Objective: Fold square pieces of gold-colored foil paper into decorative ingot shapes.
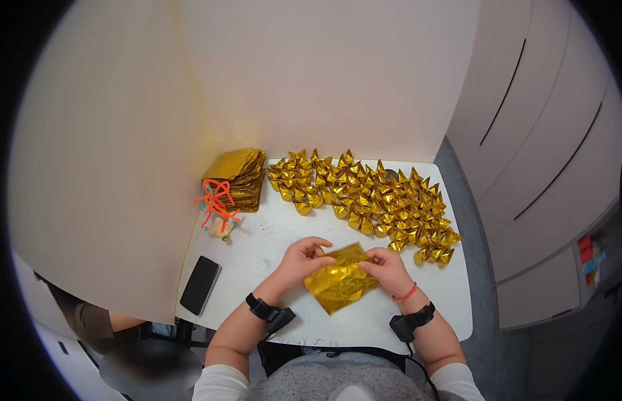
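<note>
"One gold foil sheet [339,289]: how is it gripped?"
"Pinched twice. The left hand [300,262] has its thumb and fingers clamped on the upper left edge, the right hand [389,269] on the upper right."
"And where does the sheet lie?"
"Between the grips, most of it extending below them toward the person, over the white table [257,244]."
"Beyond?"
"Folded gold pieces [386,207], and a foil stack [234,165] farther left."
</note>
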Demonstrator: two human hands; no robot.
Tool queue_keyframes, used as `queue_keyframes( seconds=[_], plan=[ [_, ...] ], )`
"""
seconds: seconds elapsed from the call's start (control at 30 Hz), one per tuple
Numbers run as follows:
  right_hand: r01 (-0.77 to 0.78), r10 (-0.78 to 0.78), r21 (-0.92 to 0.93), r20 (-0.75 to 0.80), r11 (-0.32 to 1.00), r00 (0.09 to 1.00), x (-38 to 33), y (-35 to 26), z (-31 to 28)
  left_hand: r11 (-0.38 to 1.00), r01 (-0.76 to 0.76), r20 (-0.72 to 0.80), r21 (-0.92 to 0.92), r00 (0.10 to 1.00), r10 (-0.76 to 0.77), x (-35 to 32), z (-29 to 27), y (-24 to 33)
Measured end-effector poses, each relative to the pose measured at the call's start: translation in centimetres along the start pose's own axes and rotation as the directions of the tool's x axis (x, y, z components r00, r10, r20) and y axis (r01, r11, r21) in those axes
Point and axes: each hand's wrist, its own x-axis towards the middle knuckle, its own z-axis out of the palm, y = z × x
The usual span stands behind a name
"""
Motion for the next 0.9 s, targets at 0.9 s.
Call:
queue_keyframes(
  seconds=[0.9],
  plan=[
    [0.150,-0.165,-0.532,0.020,0.833,0.986,-0.7,1.1,0.2,0.901,-0.070,0.059,0.428,0.997,0.049,-1.8,-0.9,-0.8]
  ],
)
